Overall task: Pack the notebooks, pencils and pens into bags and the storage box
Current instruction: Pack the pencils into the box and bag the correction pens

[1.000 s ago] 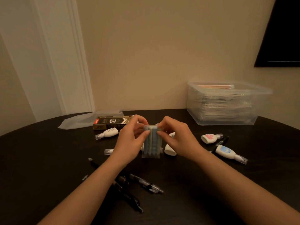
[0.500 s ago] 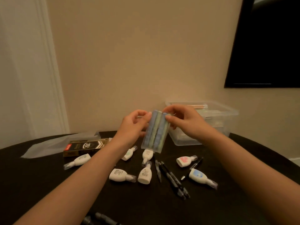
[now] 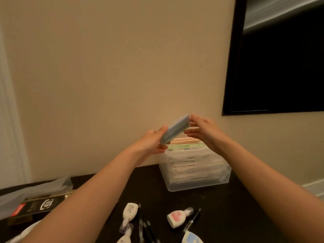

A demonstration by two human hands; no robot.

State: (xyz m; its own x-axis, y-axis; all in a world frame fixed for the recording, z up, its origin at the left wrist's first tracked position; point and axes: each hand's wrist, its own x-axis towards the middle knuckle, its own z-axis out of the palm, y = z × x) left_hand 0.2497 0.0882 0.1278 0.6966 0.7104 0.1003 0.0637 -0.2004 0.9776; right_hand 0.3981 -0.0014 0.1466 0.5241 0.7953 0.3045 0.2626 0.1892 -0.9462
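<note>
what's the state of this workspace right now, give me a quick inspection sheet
surface: dark table, partly covered with stationery
job's things: clear bag of blue items held tilted above the storage box, which is packed almost to the rim; loose black pens on the table; black pen carton at left
clutter: white dispenser and pink dispenser near the pens; empty clear bags at far left
hands: left hand grips the bag's lower end; right hand touches its upper end with straight fingers
cables: nothing seen
surroundings: beige wall, dark screen upper right, white door frame left
</note>
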